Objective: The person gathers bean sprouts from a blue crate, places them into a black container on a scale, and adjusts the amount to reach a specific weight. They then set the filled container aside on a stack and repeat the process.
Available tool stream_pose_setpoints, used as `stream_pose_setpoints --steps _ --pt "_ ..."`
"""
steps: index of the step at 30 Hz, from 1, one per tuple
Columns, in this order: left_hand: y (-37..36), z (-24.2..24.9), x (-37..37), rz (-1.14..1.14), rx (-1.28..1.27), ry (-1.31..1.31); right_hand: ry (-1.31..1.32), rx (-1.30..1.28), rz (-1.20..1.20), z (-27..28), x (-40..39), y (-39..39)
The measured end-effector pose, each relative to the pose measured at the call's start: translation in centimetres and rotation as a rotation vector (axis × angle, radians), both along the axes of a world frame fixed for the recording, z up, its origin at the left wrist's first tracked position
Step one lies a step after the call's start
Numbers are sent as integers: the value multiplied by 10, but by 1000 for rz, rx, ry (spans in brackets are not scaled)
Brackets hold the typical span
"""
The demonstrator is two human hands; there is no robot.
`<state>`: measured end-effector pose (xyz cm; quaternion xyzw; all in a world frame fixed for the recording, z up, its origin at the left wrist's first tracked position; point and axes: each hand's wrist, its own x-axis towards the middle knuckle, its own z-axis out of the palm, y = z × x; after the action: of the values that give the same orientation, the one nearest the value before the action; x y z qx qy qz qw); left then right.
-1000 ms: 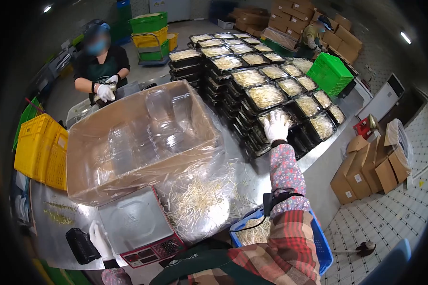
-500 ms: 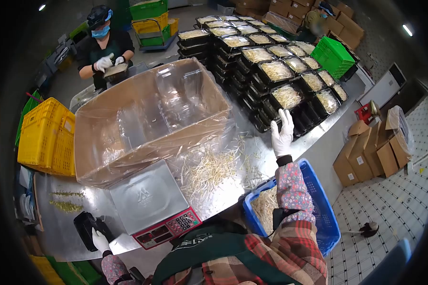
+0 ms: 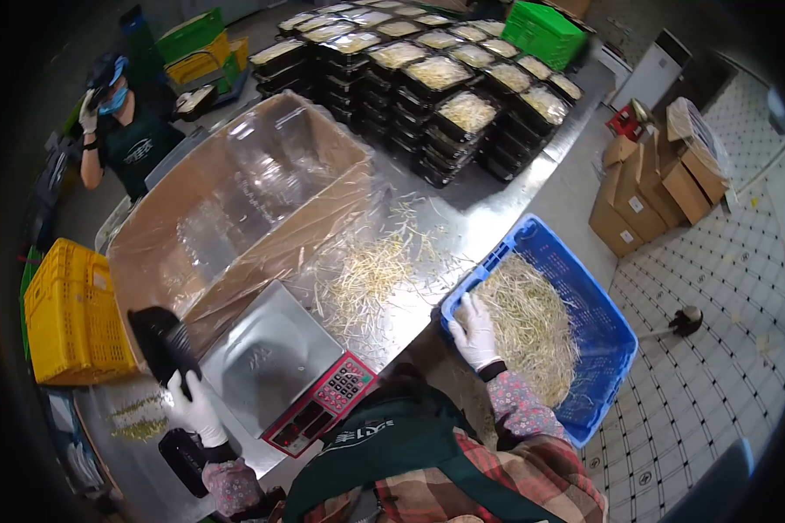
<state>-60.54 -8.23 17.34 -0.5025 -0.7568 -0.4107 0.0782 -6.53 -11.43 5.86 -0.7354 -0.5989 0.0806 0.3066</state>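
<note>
A black plastic tray [image 3: 159, 342] is tilted up in my left hand [image 3: 194, 408], whose gloved fingers grip its near end to the left of the scale. Just below that hand, another black tray [image 3: 181, 462] lies at the table's edge. My right hand [image 3: 474, 335], also white-gloved, is at the left rim of the blue crate [image 3: 604, 327] with fingers extended and nothing held. Pale bean sprouts [image 3: 532, 327] heap inside the crate. A scale [image 3: 275, 357] with a red keypad panel has a bare metal plate.
Loose sprouts [image 3: 366, 283] lie on the metal table [image 3: 440, 231] beside a large plastic-lined carton [image 3: 227, 283]. Stacked packs of sprouts [image 3: 467, 113] stand at the back. A yellow crate [image 3: 74, 314] is at left. Across the table, a person [image 3: 135, 139] raises a hand to their cap.
My left hand has lifted a black tray from the table's left edge. My right hand has drawn back from the stacked packs to the blue crate. My view has shifted.
</note>
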Motion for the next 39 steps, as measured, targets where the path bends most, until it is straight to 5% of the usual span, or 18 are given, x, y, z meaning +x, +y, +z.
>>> stream_pose_setpoints --steps 2,4,7,11,12,16,19,22,26,31,34,39 --pt "47 4 77 -539 -24 -187 -161 -91 40 12 -23 -12" --pt "76 16 156 -929 -146 -110 -73 -94 89 28 -39 -19" --pt "114 -18 233 -1267 -157 31 -30 -107 157 52 -50 -36" --pt "166 -90 277 -1338 -240 288 10 3 89 55 -17 -81" --pt "179 -106 279 -1276 -488 424 14 14 20 63 3 -97" --pt "162 -56 331 -1266 -348 517 -8 -14 -511 44 114 -181" --pt "140 -41 387 -1427 -369 228 219 -211 -896 5 210 -234" --pt "87 -35 460 -1550 -542 -136 489 -427 -1021 -38 280 -245" --pt "35 -63 525 -1751 -523 124 532 -809 -967 -88 331 -217" --pt "21 -106 527 -1572 -631 210 410 -919 -910 -202 347 -225" --pt "18 -109 531 -1481 -658 265 782 -1276 -915 -217 360 -217" --pt "14 -100 541 -1416 -615 294 800 -1290 -899 -239 355 -209"
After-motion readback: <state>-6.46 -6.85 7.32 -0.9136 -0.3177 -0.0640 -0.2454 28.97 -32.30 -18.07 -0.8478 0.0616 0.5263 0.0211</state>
